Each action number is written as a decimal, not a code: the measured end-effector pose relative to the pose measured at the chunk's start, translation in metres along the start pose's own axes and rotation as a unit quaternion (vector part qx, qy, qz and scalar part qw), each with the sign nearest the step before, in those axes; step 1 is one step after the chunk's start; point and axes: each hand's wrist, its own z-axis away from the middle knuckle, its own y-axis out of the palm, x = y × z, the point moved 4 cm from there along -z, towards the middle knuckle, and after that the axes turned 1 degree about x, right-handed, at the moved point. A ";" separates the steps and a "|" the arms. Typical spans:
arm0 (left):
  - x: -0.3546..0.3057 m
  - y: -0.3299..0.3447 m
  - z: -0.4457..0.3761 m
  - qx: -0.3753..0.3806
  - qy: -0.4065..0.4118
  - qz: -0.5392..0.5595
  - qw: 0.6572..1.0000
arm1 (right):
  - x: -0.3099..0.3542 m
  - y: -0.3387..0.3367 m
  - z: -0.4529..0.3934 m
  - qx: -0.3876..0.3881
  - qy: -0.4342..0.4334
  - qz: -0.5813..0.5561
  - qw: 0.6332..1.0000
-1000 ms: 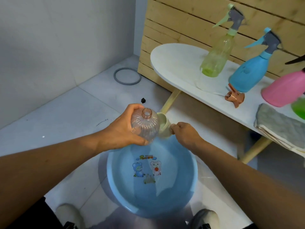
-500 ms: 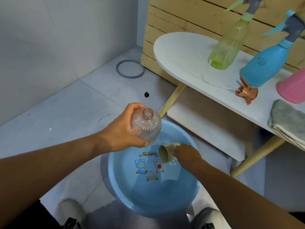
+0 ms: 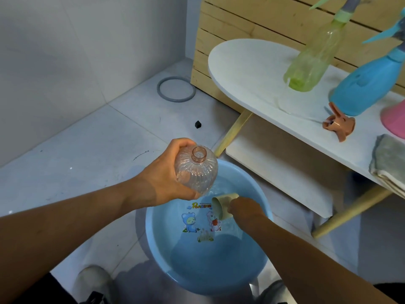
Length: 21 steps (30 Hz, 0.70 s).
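Note:
My left hand (image 3: pixel 166 174) grips a clear pinkish ribbed bottle (image 3: pixel 197 172) with no cap, its open neck pointing up, held over the far rim of a blue basin (image 3: pixel 157 244). The basin stands on the floor, holds water and has cartoon pictures on its bottom. My right hand (image 3: pixel 243 209) holds a small beige cup (image 3: pixel 221 205) tipped on its side, low inside the basin at the water.
A white low table (image 3: pixel 245 69) at the right carries a green spray bottle (image 3: pixel 311 64), a blue spray bottle (image 3: pixel 368 82), a pink bottle (image 3: pixel 394 119), an orange sprayer head (image 3: pixel 339 126) and a grey cloth (image 3: pixel 390 159). A grey ring (image 3: pixel 176 89) and a small black piece (image 3: pixel 198 124) lie on the tiled floor.
My right hand has brought the cup down from beside the bottle's neck into the basin and tipped it on its side. The left hand keeps the bottle nearly still.

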 end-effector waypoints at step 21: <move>-0.015 -0.025 0.012 -0.029 0.034 0.019 0.999 | -0.022 -0.082 0.086 -0.040 0.000 -0.563 0.825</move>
